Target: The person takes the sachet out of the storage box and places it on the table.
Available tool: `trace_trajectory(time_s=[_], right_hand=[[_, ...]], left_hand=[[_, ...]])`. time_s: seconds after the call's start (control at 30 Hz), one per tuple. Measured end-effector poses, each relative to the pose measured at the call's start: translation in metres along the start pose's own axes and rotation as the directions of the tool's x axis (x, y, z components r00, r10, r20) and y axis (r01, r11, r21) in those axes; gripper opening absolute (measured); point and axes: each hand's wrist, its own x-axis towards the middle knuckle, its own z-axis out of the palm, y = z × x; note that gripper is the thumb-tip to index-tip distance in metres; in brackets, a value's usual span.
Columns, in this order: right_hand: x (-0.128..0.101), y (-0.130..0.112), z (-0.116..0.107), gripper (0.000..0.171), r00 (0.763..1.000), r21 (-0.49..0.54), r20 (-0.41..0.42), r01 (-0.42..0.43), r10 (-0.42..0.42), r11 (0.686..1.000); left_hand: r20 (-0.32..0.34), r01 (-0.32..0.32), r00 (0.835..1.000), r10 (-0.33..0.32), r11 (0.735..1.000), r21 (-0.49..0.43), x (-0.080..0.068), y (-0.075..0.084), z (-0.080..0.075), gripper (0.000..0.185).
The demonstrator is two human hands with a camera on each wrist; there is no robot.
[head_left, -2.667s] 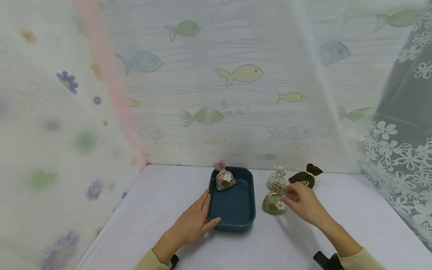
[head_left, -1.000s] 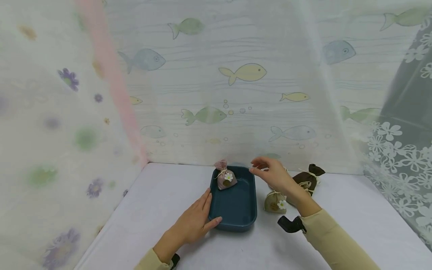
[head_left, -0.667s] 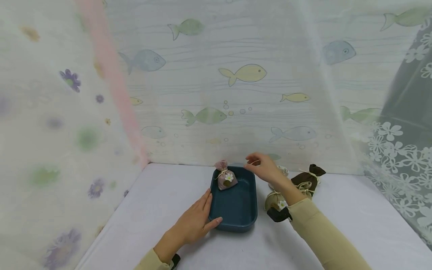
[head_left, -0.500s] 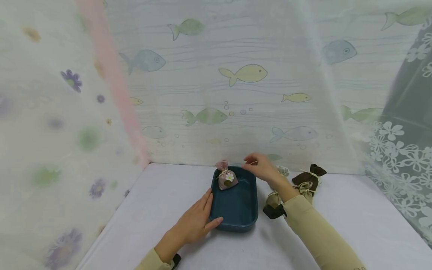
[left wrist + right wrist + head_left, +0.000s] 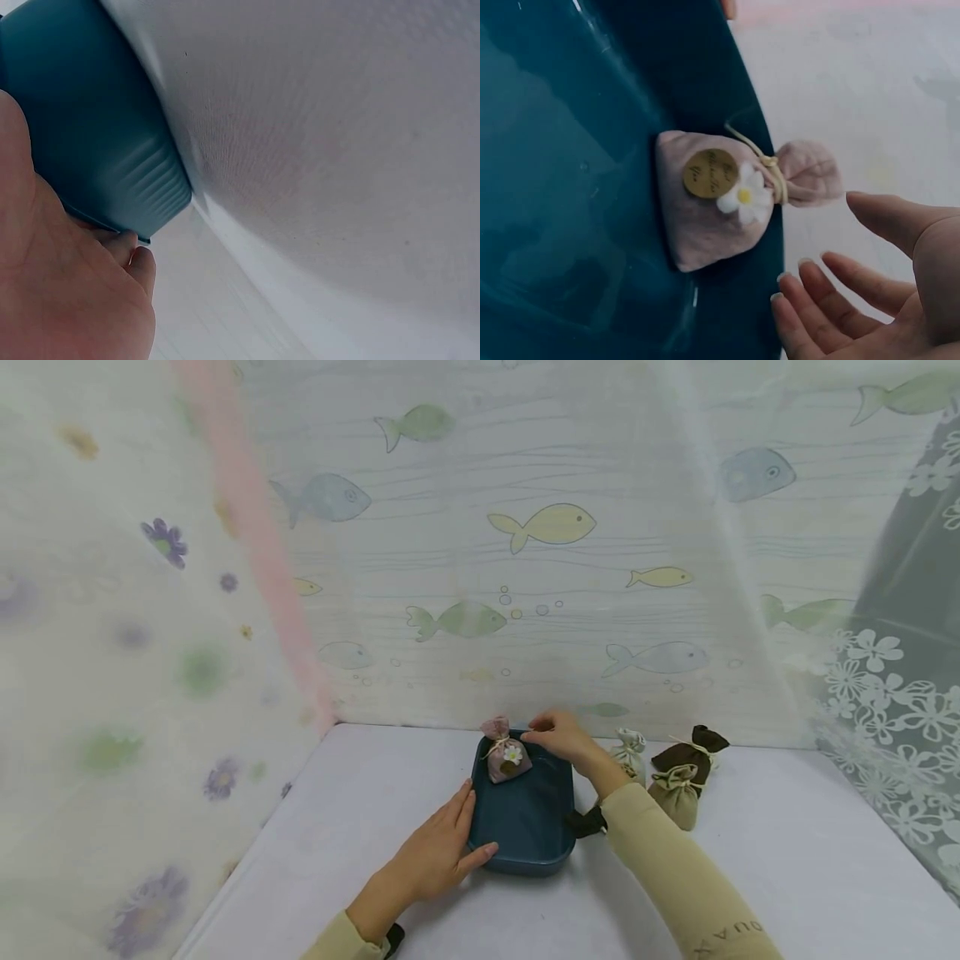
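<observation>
A pink sachet (image 5: 508, 760) with a white flower leans in the far left corner of a dark teal tray (image 5: 525, 827). My right hand (image 5: 534, 735) hovers just right of its tied neck. In the right wrist view the pink sachet (image 5: 720, 195) lies against the tray wall (image 5: 570, 187), and my right hand (image 5: 817, 240) is spread open a short way from it, holding nothing. My left hand (image 5: 459, 837) rests with straight fingers along the tray's left rim and its thumb at the near rim. The left wrist view shows its palm (image 5: 67, 292) against the tray's outer wall (image 5: 90, 127).
To the right of the tray, on the white table (image 5: 750, 877), stand a white sachet (image 5: 632, 752), an olive one (image 5: 678, 792) and a brown one (image 5: 696, 745). Sheer patterned curtains close in the left, back and right sides.
My right hand has left the sachets on the table and moved left over the tray's far end, up to the pink sachet. The left hand and the tray have stayed put.
</observation>
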Motion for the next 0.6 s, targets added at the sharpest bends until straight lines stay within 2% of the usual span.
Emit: trace_trajectory(time_s=[0.27, 0.6], right_hand=[[0.005, 0.001, 0.011, 0.050, 1.000, -0.026, 0.021, 0.000, 0.000, 1.000], [0.010, 0.006, 0.013, 0.049, 0.998, -0.016, 0.068, -0.011, 0.012, 1.000]], left_hand=[[-0.005, 0.003, 1.000, -0.003, 1.000, 0.011, -0.002, -0.001, 0.001, 0.093], [0.003, -0.003, 1.000, 0.002, 1.000, 0.030, -0.002, 0.000, 0.002, 0.095]])
